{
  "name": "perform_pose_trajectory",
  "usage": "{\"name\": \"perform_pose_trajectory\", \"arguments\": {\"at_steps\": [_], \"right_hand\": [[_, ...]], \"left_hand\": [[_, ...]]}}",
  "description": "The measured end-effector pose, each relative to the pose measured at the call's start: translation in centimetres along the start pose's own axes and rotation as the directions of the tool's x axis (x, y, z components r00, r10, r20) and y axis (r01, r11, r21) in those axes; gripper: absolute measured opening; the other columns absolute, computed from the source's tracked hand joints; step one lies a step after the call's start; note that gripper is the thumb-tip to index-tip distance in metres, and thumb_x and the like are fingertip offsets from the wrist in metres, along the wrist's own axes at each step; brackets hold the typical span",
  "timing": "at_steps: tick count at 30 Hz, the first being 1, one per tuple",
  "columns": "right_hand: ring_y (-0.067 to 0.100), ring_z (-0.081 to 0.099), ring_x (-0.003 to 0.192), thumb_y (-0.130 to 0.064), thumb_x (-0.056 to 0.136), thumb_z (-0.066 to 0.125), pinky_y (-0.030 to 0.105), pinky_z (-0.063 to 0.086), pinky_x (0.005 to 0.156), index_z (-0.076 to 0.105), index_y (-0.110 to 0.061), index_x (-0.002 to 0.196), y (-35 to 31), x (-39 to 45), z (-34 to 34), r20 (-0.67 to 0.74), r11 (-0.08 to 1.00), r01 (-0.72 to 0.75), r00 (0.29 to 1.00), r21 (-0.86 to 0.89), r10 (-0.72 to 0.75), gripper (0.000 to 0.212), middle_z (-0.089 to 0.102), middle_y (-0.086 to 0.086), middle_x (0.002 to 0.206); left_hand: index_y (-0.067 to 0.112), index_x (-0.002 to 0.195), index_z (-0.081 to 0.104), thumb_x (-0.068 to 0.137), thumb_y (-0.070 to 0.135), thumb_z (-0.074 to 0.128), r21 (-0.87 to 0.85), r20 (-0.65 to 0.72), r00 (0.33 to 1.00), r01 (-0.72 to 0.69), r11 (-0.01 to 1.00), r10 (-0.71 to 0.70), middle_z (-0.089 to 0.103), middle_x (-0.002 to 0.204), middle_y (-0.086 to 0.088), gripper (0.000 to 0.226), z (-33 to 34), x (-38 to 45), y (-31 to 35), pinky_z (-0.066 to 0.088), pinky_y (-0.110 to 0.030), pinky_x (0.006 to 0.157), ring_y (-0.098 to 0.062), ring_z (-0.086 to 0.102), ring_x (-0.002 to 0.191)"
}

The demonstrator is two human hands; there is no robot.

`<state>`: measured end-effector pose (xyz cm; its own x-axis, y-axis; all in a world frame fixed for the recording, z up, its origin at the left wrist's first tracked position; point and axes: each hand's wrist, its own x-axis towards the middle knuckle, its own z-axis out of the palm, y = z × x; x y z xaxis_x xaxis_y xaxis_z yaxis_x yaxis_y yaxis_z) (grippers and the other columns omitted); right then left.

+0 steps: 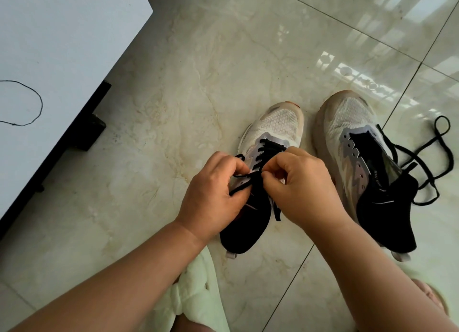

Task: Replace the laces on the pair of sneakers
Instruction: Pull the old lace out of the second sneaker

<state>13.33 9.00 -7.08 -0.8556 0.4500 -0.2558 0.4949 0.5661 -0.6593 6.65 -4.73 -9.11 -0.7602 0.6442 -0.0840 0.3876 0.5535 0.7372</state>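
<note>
Only 1 view: head-worn, wide-angle, looking steeply down, close above floor [173, 83].

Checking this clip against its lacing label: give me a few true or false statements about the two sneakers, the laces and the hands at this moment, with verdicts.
1. Both hands work on the left sneaker. True: the left hand and right hand pinch its black lace.
2. The right sneaker is fully laced. False: its eyelets are empty and its tongue lies open.
3. A loose black lace lies on the floor beside the right sneaker. True.
4. The sneakers stand on the white table. False: they stand on the tiled floor.
5. A thin dark thread lies on the white table. True.
</note>
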Motion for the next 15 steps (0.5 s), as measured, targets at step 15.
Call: {"name": "perform_pose_trajectory", "arguments": {"at_steps": [15], "right_hand": [[0.024, 0.052, 0.088, -0.004, 0.085, 0.052, 0.03, 0.04, 0.072, 0.066, -0.006, 0.09, -0.2, 1.3, 0.3, 0.166, 0.971, 0.217, 0.966, -0.098, -0.199, 0.014, 0.055, 0.007, 0.093]], "left_hand": [[0.013, 0.083, 0.059, 0.07, 0.0, 0.069, 0.0, 0.029, 0.999, -0.017, 1.0, 0.017, 0.05, 0.088, 0.009, 0.021, 0.0, 0.1, -0.1, 0.031, -0.001, 0.054, 0.012, 0.046, 0.059]]}}
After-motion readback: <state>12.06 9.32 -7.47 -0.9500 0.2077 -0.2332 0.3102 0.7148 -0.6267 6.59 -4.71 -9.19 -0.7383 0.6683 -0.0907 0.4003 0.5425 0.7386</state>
